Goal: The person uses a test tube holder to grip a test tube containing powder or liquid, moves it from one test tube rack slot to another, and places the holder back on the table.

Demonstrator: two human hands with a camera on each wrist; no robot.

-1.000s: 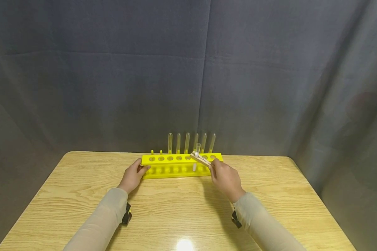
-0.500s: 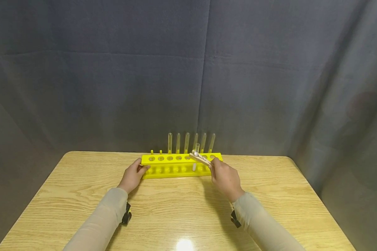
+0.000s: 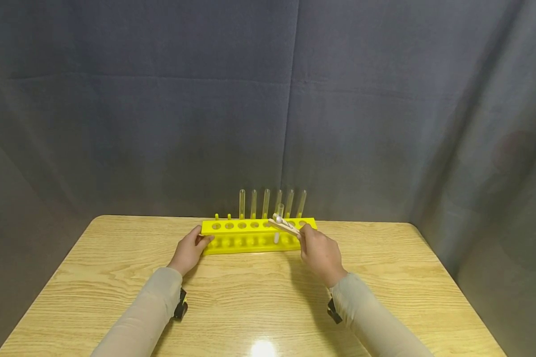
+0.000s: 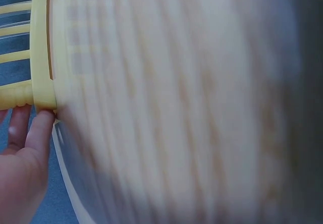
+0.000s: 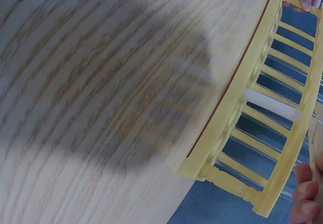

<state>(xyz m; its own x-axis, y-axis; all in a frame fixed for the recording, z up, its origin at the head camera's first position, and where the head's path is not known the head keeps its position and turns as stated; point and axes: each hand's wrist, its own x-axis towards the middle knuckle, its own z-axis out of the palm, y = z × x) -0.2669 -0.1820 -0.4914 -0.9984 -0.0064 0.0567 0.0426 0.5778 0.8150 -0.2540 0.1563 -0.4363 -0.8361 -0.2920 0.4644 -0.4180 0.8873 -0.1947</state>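
Note:
A yellow test tube rack [image 3: 236,231] stands at the back of the table. My left hand [image 3: 189,252] holds its left end; in the left wrist view the fingers [image 4: 38,133] are at the end post. With my right hand [image 3: 321,254] I grip a wooden test tube clamp [image 3: 286,227], slanting up to the left over the rack. At the clamp's tip is a test tube [image 3: 281,209], its lower part white, upright through a hole right of the middle. The right wrist view shows this white part [image 5: 272,104] reaching down to the rack's base.
Several clear test tubes [image 3: 242,204] stand upside down on the pegs along the rack's back. Two pegs at the left [image 3: 229,216] are bare. A grey curtain [image 3: 196,124] hangs close behind the table [image 3: 250,292], whose wood top stretches in front of the rack.
The clamp's tip and the top of its test tube have shifted very slightly left. Both hands and the rack stay in place.

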